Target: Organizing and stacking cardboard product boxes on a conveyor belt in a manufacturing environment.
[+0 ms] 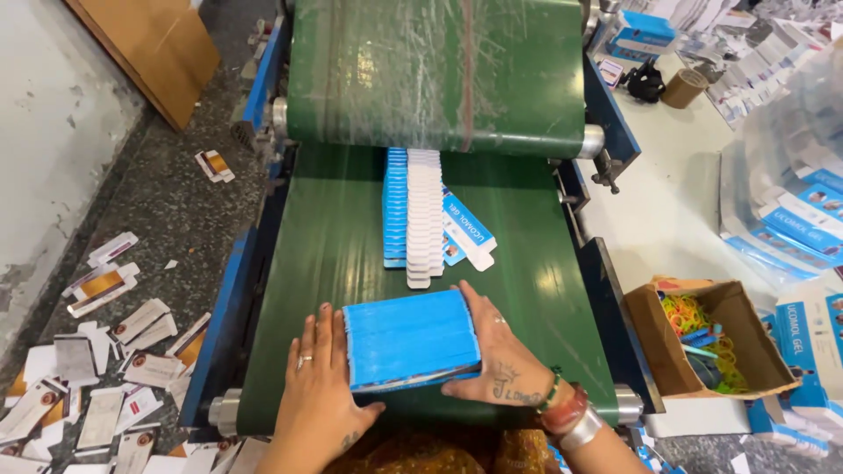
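A thick stack of flat blue cartons (pixel 411 338) stands on edge on the green conveyor belt (pixel 334 237) near its front end. My left hand (pixel 318 386) presses against the stack's left side, and my right hand (pixel 499 362) presses against its right side, squeezing it between the palms. Further up the belt a shingled row of blue and white flat cartons (pixel 417 215) comes out from under the upper green belt (pixel 439 70), with one carton lying askew to its right.
A cardboard box of coloured rubber bands (pixel 707 338) sits at the right on a white table (pixel 667 219), beside piles of blue cartons (pixel 803 211). A roll of brown tape (pixel 683 88) lies further back. Several discarded cartons litter the floor (pixel 105 351) at the left.
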